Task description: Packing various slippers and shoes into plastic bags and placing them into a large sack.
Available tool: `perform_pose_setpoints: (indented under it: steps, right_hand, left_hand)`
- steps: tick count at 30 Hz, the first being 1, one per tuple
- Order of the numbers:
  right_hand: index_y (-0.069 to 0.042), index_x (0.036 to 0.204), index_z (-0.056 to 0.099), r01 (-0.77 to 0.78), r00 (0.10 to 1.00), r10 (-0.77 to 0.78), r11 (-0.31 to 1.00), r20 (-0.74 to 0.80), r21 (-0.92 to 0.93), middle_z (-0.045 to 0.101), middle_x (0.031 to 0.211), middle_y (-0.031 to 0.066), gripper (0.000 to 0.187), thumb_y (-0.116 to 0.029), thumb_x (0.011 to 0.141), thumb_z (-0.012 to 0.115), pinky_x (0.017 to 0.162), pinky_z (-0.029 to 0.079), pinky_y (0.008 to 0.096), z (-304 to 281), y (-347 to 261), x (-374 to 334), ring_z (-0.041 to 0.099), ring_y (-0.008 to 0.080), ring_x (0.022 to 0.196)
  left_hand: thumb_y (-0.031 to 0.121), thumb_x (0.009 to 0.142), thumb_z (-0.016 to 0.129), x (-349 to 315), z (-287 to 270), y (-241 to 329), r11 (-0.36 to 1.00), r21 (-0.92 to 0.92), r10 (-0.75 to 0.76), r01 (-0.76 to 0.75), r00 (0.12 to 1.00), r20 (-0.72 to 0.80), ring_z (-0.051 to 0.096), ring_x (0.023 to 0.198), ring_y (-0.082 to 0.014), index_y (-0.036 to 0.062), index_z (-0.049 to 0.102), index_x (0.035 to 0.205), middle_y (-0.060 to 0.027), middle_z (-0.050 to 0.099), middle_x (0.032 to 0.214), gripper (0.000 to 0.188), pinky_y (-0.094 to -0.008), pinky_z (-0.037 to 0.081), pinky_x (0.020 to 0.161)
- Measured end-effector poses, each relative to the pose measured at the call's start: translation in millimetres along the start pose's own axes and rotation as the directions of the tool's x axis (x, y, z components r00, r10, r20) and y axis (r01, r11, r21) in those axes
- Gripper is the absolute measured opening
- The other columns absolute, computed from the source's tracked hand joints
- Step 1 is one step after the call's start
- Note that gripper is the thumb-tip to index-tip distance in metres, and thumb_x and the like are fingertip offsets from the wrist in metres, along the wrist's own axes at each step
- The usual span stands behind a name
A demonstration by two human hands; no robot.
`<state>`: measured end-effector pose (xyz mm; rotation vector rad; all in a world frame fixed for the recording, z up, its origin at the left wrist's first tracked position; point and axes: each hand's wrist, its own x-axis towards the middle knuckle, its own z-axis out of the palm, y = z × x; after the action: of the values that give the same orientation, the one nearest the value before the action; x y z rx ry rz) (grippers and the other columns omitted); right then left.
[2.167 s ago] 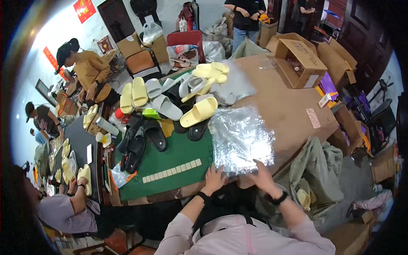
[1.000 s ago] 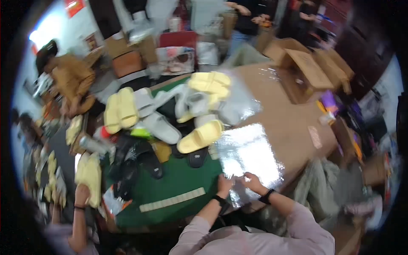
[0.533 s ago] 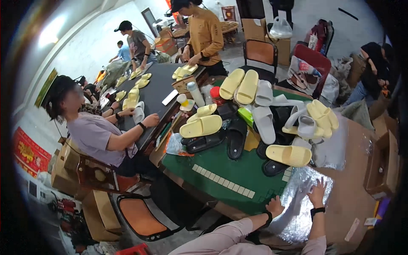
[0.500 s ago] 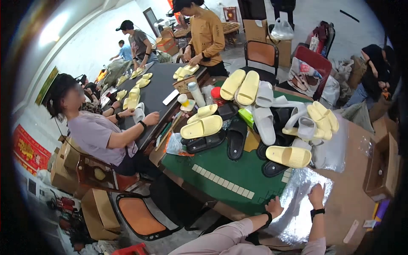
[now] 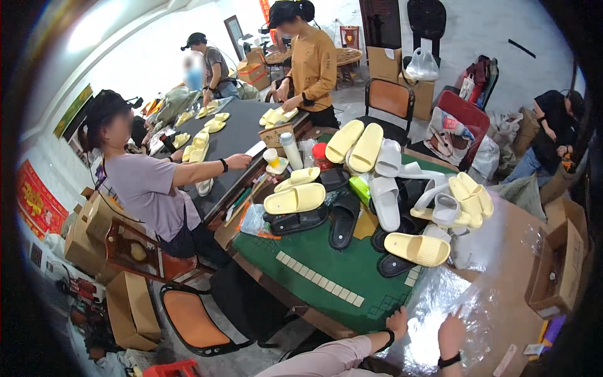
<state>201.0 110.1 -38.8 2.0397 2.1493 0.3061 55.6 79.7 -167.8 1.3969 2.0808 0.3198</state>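
your right hand (image 5: 451, 336) has drawn back toward you over the clear plastic (image 5: 433, 301) since the earlier frame, and the co-worker (image 5: 144, 182) on your left has stretched an arm out, the hand now near a flat white thing (image 5: 255, 148). the plastic lies on the table right in front of you, shiny and creased, between and under your hands. your left hand (image 5: 397, 323) is at its left edge, fingers pointing forward; you may be pinching it or only touching it, i cannot tell. your right hand's fingers point away from you over the sheet, and its grip cannot be told either. just beyond the plastic, a yellow slipper (image 5: 418, 249) lies partly over a black slipper (image 5: 394, 266). left of your hands, a row of white tiles (image 5: 320, 279) sits on the green mat (image 5: 264, 245). an open carton (image 5: 556, 276) stands to your right.
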Motion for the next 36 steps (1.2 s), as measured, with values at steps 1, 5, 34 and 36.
perform_pose_setpoints:
  steps: [1, 5, 34, 36]
  right_hand:
    - [-0.002, 0.089, 0.061, 0.081, 0.984, -0.081, 0.997, 0.16, 0.01, 0.05, 0.12, 0.0245, 0.017, -0.011, 0.076, 0.056, 0.063, 0.051, 0.0333, 28.6, -12.7, -4.6, 0.063, 0.0273, 0.082]
    - [0.001, 0.089, 0.06, 0.105, 0.928, -0.188, 0.96, 0.322, 0.258, 0.045, 0.121, 0.0333, 0.028, -0.016, 0.068, 0.064, 0.062, 0.052, 0.0372, 64.9, -46.9, -15.4, 0.064, 0.0319, 0.074]
    - [-0.001, 0.126, 0.044, -0.159, 0.987, 0.093, 0.568, 0.129, 0.807, 0.044, 0.121, 0.0249, 0.051, -0.023, 0.083, 0.058, 0.095, 0.035, 0.0449, 46.0, -89.4, -68.1, 0.045, 0.036, 0.108]
    - [-0.002, 0.126, 0.044, -0.011, 0.999, -0.013, 0.823, 0.038, 0.568, 0.048, 0.119, 0.0235, 0.056, -0.028, 0.08, 0.062, 0.087, 0.042, 0.0395, 37.9, -108.5, -60.4, 0.051, 0.0347, 0.102]
  left_hand:
    - [0.015, 0.084, 0.047, 2.8, 0.7, -3.9, 1.0, -0.001, -0.006, 0.006, 1.0, -0.011, 0.061, 0.083, -0.0358, 0.0061, 0.04, 0.113, -0.0205, 0.059, 0.094, 0.031, -0.0483, 0.046, 0.072]
    - [0.018, 0.08, 0.049, 7.6, -9.0, -6.2, 0.837, -0.419, -0.271, 0.35, 0.933, 0.239, 0.058, 0.094, -0.0424, -0.0036, 0.041, 0.114, -0.0245, 0.061, 0.103, 0.04, -0.0486, 0.044, 0.082]
    - [0.021, 0.088, 0.054, 44.3, -137.6, -135.8, 0.712, -0.695, 0.402, 0.1, 0.754, 0.52, 0.05, 0.095, -0.0176, 0.0004, 0.043, 0.126, -0.0099, 0.058, 0.108, 0.044, -0.0333, 0.042, 0.083]
    - [0.023, 0.088, 0.054, 47.6, -137.5, -154.5, 0.674, -0.698, 0.468, 0.242, 0.591, 0.657, 0.046, 0.106, -0.0193, 0.0027, 0.034, 0.134, -0.0101, 0.051, 0.121, 0.054, -0.0347, 0.039, 0.088]
